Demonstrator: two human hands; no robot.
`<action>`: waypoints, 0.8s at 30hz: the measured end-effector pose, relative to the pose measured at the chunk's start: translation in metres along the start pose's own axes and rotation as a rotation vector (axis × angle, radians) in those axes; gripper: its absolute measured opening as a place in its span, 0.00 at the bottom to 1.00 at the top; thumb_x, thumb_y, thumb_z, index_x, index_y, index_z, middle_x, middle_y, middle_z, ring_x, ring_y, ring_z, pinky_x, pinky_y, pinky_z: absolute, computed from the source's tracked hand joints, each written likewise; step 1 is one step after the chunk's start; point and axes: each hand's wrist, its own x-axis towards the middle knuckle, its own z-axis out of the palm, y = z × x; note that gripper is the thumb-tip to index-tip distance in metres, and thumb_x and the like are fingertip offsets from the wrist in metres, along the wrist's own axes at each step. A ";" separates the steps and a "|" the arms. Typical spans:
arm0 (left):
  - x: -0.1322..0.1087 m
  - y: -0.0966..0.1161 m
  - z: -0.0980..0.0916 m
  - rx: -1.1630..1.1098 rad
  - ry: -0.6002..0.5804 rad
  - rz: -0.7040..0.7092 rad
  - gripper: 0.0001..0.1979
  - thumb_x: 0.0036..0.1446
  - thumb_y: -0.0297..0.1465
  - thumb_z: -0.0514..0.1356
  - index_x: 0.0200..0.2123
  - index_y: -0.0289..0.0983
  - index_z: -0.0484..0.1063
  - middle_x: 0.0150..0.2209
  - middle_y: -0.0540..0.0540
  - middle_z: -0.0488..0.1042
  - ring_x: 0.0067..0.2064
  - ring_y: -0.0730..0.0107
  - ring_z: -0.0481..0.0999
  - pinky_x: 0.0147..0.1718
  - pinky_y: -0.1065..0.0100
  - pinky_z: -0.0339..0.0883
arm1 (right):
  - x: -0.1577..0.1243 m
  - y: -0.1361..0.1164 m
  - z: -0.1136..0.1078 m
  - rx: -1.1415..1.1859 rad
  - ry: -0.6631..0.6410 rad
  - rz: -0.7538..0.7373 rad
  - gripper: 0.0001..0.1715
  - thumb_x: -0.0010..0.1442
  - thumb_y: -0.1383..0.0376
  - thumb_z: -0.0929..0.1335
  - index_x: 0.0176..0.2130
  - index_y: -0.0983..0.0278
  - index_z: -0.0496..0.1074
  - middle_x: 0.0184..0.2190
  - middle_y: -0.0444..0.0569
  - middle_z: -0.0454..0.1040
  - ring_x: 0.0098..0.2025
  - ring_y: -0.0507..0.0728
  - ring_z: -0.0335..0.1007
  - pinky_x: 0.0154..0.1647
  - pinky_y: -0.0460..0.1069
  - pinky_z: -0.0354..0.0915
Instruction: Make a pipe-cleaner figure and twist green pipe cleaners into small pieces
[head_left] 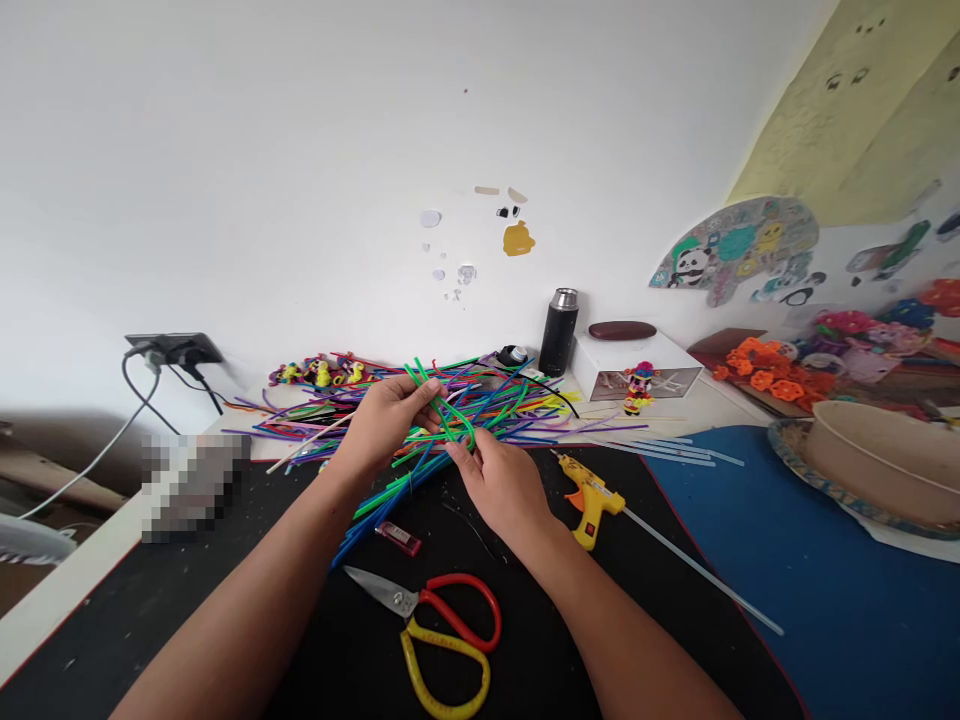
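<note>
Green pipe cleaners [453, 412] are held up between my two hands, above a loose heap of coloured pipe cleaners [517, 412]. My left hand [390, 415] pinches them near the upper end, thumb against fingers. Lower down and to the right, my right hand [495, 475] grips the bent part of the same green strands. Below the hands, scissors [409, 602] with one red and one yellow handle lie partly open on the black mat. A small red packet [399, 538] rests just above them. To the right lies a yellow glue gun [591, 497] with a long glue stick in it.
A black thermos [559, 335] and a white box [637, 358] stand against the wall, with a small figure [639, 388] in front. Several glue sticks [675, 452] lie at the right. A round basin [885, 465] sits on the blue mat. Small figures [322, 372] stand back left.
</note>
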 end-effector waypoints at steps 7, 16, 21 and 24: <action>0.001 -0.001 -0.001 -0.011 -0.008 -0.011 0.26 0.52 0.55 0.72 0.30 0.37 0.76 0.23 0.46 0.79 0.25 0.63 0.79 0.29 0.64 0.73 | 0.000 0.003 0.004 -0.078 0.007 -0.056 0.29 0.79 0.47 0.59 0.40 0.63 0.75 0.31 0.51 0.83 0.32 0.60 0.79 0.29 0.53 0.46; 0.000 0.006 0.000 0.001 -0.010 -0.018 0.29 0.47 0.58 0.73 0.28 0.36 0.78 0.22 0.45 0.79 0.24 0.64 0.78 0.27 0.65 0.72 | 0.002 0.005 0.005 -0.092 -0.001 -0.088 0.29 0.79 0.47 0.59 0.39 0.62 0.77 0.29 0.51 0.82 0.30 0.59 0.76 0.29 0.52 0.47; -0.001 0.010 0.001 0.013 0.000 -0.014 0.29 0.47 0.58 0.73 0.27 0.36 0.78 0.22 0.44 0.79 0.24 0.62 0.79 0.27 0.65 0.72 | 0.002 0.004 0.006 -0.089 -0.009 -0.098 0.29 0.79 0.48 0.60 0.38 0.62 0.77 0.30 0.51 0.82 0.30 0.59 0.77 0.29 0.52 0.47; -0.001 0.009 0.001 -0.005 0.002 -0.019 0.29 0.46 0.58 0.73 0.27 0.36 0.78 0.22 0.45 0.79 0.25 0.62 0.79 0.27 0.65 0.73 | 0.002 0.004 0.005 -0.083 -0.015 -0.097 0.29 0.79 0.48 0.60 0.38 0.62 0.78 0.30 0.51 0.83 0.31 0.59 0.78 0.29 0.52 0.47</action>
